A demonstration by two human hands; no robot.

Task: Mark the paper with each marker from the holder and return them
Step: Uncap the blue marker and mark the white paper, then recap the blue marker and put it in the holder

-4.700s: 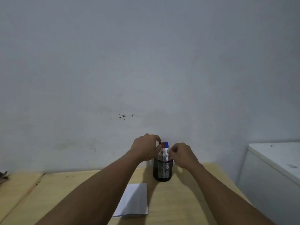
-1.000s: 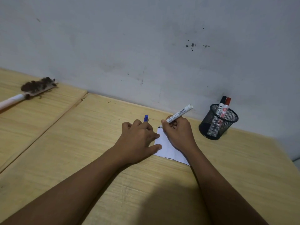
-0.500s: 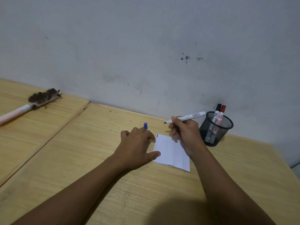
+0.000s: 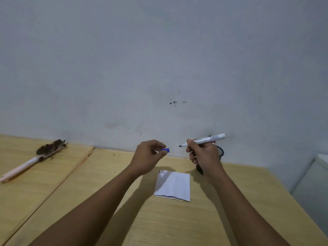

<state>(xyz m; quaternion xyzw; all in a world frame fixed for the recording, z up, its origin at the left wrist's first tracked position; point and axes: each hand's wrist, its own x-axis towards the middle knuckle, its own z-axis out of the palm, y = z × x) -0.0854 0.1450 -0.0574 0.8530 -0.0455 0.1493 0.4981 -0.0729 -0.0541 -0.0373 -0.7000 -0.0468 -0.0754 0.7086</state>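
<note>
A pale wooden table [image 4: 177, 224] fills the lower part of the view, its far edge set against a plain grey-white wall [image 4: 159, 59]. The wall carries a small cluster of dark specks near its middle and a few faint smudges lower down. A second wooden surface [image 4: 26, 183] of the same colour sits to the left, with a narrow seam between the two. On it, near its far edge, lies a brush [image 4: 33, 160] with a pale handle and dark bristles, angled toward the wall. At the far right, beside the table's right edge, stands a white cabinet [image 4: 310, 183].

Both forearms reach forward over the table, raised above it. The left hand [image 4: 148, 155] pinches a small blue marker cap [image 4: 166, 150] between thumb and fingertips, its open end facing right. The right hand [image 4: 204, 153] grips a white marker [image 4: 204, 139] near its front, bare dark tip pointing left toward the cap, with a clear gap between them.

A small white sheet of paper [image 4: 173, 185] lies flat on the table below and between the hands, toward the far edge. The black mesh holder [image 4: 220, 151] stands near the table's far edge, mostly hidden behind the right hand.
</note>
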